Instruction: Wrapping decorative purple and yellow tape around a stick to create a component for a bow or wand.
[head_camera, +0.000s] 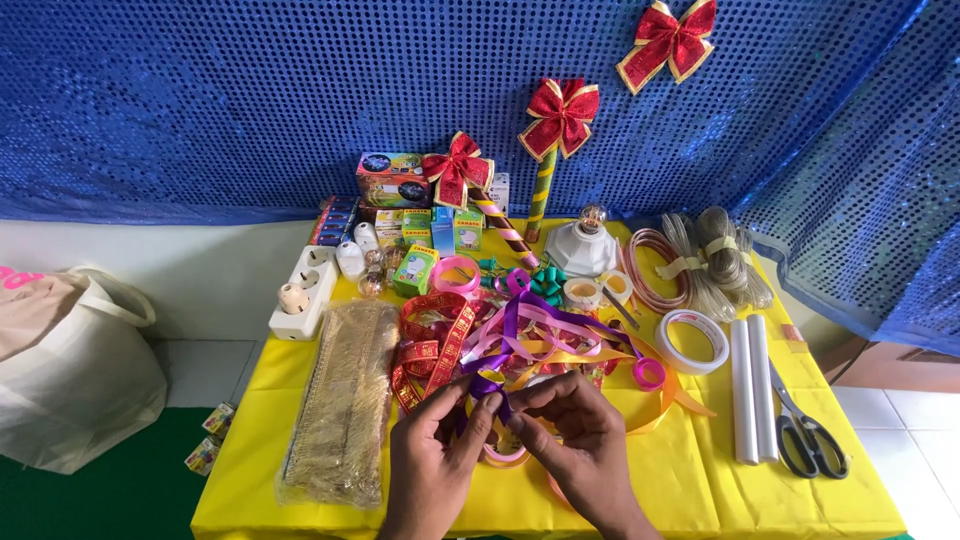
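1. I see my left hand (432, 455) and right hand (578, 440) both pinching the purple ribbon (487, 385) closed between fingertips, at the table's near middle
2. They work over a yellow tablecloth (700, 480), with a blue sequinned backdrop (200, 90) behind and a white bag (80, 380) on the floor
3. The ribbon's long axis runs away from me, up and rightward into the tangle
4. It is glossy and flat; a gold fringe pack (345, 400), scissors (805, 430) and a tape roll (692, 340) lie around

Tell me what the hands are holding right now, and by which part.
Both hands pinch a purple ribbon at its folded near end: the left hand and the right hand grip it between fingertips, above the yellow table.
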